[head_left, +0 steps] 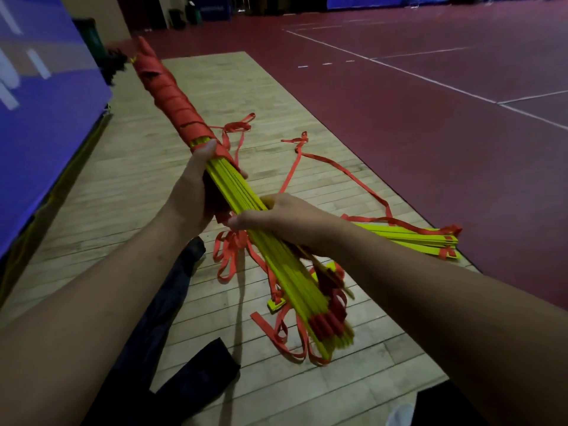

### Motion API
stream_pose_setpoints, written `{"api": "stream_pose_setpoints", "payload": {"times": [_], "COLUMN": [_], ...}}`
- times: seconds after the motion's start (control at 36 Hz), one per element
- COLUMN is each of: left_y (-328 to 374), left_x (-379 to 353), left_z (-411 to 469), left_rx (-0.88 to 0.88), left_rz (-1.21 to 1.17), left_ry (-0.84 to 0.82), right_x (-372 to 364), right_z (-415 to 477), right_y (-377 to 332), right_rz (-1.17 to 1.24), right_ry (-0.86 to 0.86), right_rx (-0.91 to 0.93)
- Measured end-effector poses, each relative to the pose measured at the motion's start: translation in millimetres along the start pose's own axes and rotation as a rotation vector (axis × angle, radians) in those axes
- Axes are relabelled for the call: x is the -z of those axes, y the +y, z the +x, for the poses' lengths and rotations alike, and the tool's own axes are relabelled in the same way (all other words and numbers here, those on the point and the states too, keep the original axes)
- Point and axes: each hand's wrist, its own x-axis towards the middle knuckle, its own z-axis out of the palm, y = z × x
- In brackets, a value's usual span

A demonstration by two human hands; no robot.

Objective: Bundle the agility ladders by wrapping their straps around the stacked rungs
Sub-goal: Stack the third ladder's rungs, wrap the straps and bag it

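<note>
Wood floor (215,87), red court (430,118) beyond; left hand (193,195), right hand (282,219) both grip rungs (234,192)

Both hands grip the stacked yellow rungs (233,192): left hand (192,195) just below the red strap wrapping (172,96), right hand (282,219) nearer the person.

Fingers of the left hand (193,195) mostly hidden behind the stack of flat yellow plastic rungs (246,195); fingertips of the right hand (285,218) concealed beneath it. Second yellow rung stack (415,238) partly behind the right forearm (399,287). Dark fabric bag (159,342) cut off at the lower edge.
</note>
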Motion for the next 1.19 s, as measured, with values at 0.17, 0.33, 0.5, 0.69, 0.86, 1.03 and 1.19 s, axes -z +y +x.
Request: {"api": "stream_pose_setpoints", "payload": {"times": [0.17,0.33,0.5,0.69,0.86,1.03,1.19], "left_y": [-2,-16,-12,-3,-1,-3,-5], "left_x": [13,-5,-5,-9,5,17,-7], "left_z": [6,1,0,-2,4,5,-1], "left_rx": [0.271,0.315,0.14,0.003,0.034,0.183,0.183], "left_rz": [0.137,0.182,0.096,-0.02,-0.088,0.293,0.36], "left_ry": [-0.034,0.039,0.118,-0.029,0.028,-0.077,-0.07], "right_x": [3,-2,-1,4,-5,2,2], "right_z": [9,4,3,-3,-4,-4,-6], "right_y": [1,10,2,4,-1,-8,6], "right_rz": [-0.308,-0.858,-0.58,0.45,0.421,-0.085,-0.847], "right_ry": [0.263,0.457,0.276,-0.274,-0.191,0.165,0.483], "right_rx": [0.009,0.036,0.044,-0.172,-0.125,-0.114,0.016]}}
